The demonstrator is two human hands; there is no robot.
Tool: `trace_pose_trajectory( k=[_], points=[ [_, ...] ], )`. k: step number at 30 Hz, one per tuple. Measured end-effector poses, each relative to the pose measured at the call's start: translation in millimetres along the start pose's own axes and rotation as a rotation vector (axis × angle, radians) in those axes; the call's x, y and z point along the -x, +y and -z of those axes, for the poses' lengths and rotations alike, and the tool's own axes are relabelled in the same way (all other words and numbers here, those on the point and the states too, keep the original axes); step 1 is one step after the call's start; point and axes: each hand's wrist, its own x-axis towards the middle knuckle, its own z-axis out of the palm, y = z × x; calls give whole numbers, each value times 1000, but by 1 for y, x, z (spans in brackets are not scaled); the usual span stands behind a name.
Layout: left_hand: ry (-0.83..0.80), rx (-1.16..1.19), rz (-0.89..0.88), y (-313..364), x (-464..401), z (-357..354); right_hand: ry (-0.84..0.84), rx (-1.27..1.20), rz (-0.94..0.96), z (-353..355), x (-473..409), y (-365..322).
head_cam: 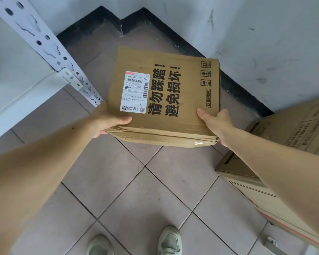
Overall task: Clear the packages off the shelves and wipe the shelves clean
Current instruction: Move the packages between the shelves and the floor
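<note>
Left hand [107,119] grips the near left corner of the cardboard box [173,126]: thumb laid flat on the top face, pointing toward the shipping label [135,92], remaining fingers curled under the box edge and mostly hidden. Right hand [216,123] grips the near right corner of the same box, thumb flat on top, other fingers wrapped round the side and under, out of sight. The box is held between both hands above the tiled floor [136,190], not touching it, top face tilted toward the camera, near edge crumpled with clear tape at its right end. On the box top: white shipping label at the left, large black Chinese characters in the middle, small handling symbols along the far right edge. To the left of the box, a white metal shelf [17,85] with a perforated upright post [50,50]; the box is off the shelf, its left edge just beside the foot of the post. Beyond the box, white wall [265,43] with black skirting forming a stepped corner. To the right of the box, partly behind the right forearm, a stack of larger cardboard cartons [291,133] on the floor. Below the box, nearer the camera, two pale green shoes [169,240] on the tiles.
</note>
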Motion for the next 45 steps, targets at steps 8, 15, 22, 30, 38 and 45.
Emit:
trace_pose_trajectory(
  k=[8, 15, 22, 30, 38, 45],
  points=[
    [-58, 80, -57, 4, 60, 26, 7, -90, -54, 39, 46, -36],
    [-16, 174, -136, 46, 147, 54, -23, -77, -6, 104, 115, -107],
    [-48, 158, -199, 93, 244, 92, -133, -76, 90, 173, 193, -173],
    [-38, 74, -390, 137, 376, 150, -233, -47, 279, 232, 310, -222],
    [-42, 75, -509, 123, 501, 194, -255, -35, 374, 274, 448, -235],
    [9, 24, -659, 97, 627, 245, -247, -1, 520, 296, 571, -228]
  ],
)
